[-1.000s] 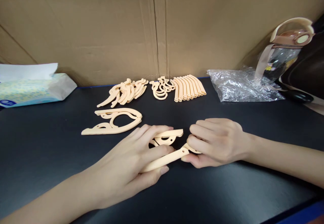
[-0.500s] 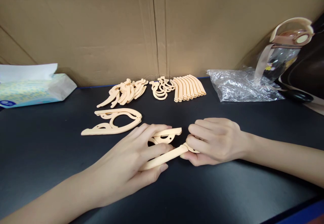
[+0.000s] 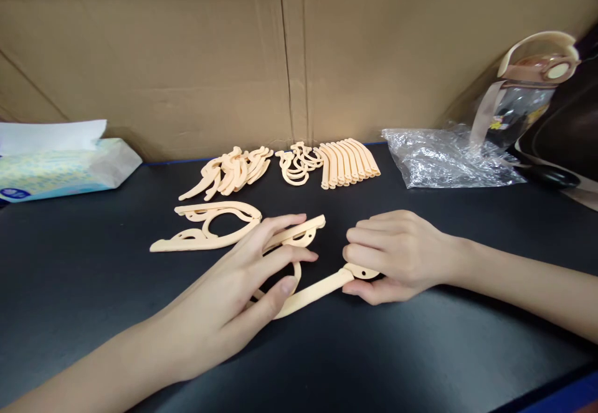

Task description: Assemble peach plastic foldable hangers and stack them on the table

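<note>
A cream plastic folding hanger, partly folded, lies between my two hands just above the dark table. My left hand holds its middle, with the thumb on the near arm and the fingers spread over the far arm. My right hand pinches the end of the near arm, at a small piece with a hole; the fingers hide part of it. Another folded hanger rests just beyond my left hand.
Behind lie a pile of curved hanger pieces, several hooks and a row of hanger arms. A tissue pack sits at left; a clear plastic bag and a water bottle at right. Cardboard stands behind.
My left hand has shifted slightly left and its fingers have spread, showing more of the hanger. The near arm now reaches farther right, with my right hand still on its end.
</note>
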Action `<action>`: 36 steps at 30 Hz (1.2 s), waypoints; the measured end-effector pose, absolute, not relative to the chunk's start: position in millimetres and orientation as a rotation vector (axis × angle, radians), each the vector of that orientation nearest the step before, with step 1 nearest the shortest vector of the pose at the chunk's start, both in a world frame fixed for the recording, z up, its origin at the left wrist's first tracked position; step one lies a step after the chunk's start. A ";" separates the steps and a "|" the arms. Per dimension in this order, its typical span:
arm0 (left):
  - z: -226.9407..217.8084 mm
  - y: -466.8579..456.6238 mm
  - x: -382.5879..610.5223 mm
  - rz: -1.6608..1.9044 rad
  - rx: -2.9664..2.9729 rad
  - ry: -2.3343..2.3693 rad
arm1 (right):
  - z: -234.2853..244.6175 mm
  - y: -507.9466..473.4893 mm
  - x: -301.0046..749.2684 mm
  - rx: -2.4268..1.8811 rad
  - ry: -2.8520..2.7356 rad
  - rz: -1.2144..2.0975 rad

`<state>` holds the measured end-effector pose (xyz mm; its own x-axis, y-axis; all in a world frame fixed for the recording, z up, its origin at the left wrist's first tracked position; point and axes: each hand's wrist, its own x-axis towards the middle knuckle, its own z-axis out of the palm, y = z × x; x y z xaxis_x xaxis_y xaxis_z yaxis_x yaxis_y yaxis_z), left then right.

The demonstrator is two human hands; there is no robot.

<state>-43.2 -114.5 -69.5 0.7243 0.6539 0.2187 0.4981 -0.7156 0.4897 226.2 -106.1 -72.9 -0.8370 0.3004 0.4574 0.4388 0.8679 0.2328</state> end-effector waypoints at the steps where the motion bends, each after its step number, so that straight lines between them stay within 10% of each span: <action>1: -70.4 -114.2 -43.2 0.550 2.516 0.908 | -71.8 -106.2 226.8 -0.536 -2.648 -0.422; 36: -70.0 -100.8 -43.9 1.088 2.780 1.214 | -76.5 -98.4 231.8 -0.765 -2.613 -0.126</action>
